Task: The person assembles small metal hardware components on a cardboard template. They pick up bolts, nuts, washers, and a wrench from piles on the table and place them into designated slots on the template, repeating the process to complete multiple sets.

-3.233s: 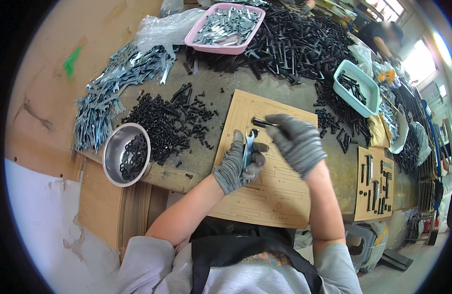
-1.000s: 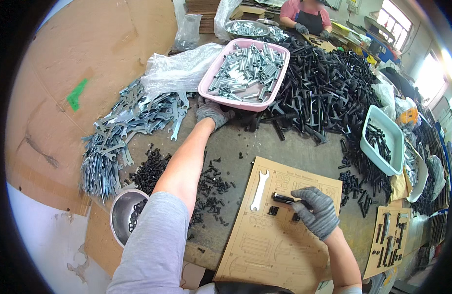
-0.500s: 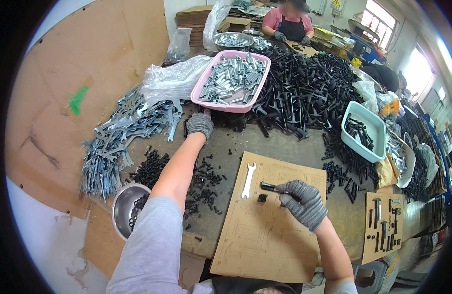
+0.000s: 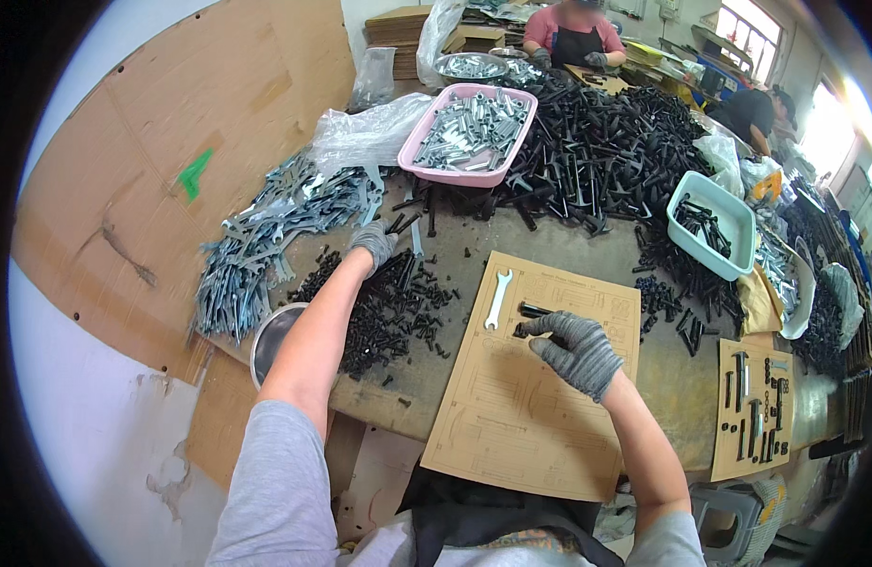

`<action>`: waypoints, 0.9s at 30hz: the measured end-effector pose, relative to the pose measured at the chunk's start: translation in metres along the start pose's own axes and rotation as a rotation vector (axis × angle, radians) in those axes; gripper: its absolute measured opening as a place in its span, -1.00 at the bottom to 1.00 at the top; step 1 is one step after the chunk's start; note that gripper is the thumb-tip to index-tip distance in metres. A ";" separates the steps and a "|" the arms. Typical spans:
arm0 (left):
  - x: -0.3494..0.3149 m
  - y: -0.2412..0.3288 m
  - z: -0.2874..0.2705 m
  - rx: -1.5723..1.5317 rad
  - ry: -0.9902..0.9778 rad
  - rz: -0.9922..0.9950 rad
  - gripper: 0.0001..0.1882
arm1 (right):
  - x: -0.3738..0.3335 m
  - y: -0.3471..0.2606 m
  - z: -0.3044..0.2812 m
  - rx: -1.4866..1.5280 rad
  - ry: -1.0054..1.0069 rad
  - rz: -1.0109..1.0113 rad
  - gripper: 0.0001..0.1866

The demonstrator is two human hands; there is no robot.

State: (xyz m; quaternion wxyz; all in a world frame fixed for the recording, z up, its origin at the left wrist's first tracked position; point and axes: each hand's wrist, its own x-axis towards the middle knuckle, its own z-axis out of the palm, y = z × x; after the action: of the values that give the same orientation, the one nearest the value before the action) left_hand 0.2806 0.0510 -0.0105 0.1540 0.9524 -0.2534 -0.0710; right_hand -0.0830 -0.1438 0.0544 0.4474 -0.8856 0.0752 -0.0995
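Note:
My left hand (image 4: 375, 246), in a grey knit glove, is closed round a few black bolts (image 4: 399, 224) whose shafts stick out past its fingers. It is above a heap of small black bolts (image 4: 388, 312). My right hand (image 4: 583, 355), gloved alike, is over a printed cardboard sheet (image 4: 511, 425). Its thumb and forefinger close at a small black part (image 4: 521, 330), perhaps a nut; the grip is partly hidden. Just beyond those fingers lies a black cylindrical piece (image 4: 534, 309). A silver open-ended wrench (image 4: 498, 300) lies on the sheet to its left.
Loose wrenches (image 4: 247, 255) are piled at left above a metal bowl (image 4: 275, 335). A pink tray (image 4: 469, 177) holds silver sleeves. Behind it rises a black metal heap (image 4: 606, 151). A teal bin (image 4: 710, 253) and a sample board (image 4: 752, 454) are at right. Another person (image 4: 578, 42) sits across.
My left hand has drawn back from the pink tray toward me, black bolts now showing in it. My right hand has left the cylindrical piece for the small black part. The view has shifted.

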 end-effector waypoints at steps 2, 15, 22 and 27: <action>-0.017 0.005 -0.009 0.067 0.079 -0.030 -0.51 | 0.001 0.007 0.003 0.005 -0.010 -0.004 -0.77; -0.232 0.176 0.019 -0.502 -0.374 0.714 -0.68 | -0.059 -0.006 -0.013 -0.180 0.050 -0.170 -0.70; -0.238 0.215 0.067 -0.500 -0.482 0.673 -0.70 | -0.132 0.036 -0.059 -0.129 0.211 0.227 -0.86; -0.191 0.266 0.081 -0.398 -0.287 0.648 -0.73 | -0.096 0.046 -0.066 -0.749 0.203 0.202 -0.90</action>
State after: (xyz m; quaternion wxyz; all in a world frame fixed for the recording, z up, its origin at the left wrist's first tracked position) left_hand -0.0236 -0.0923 0.0120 0.3130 0.7552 -0.5406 -0.1987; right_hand -0.1941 -0.2006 0.0446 0.0912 -0.9613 0.2367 -0.1077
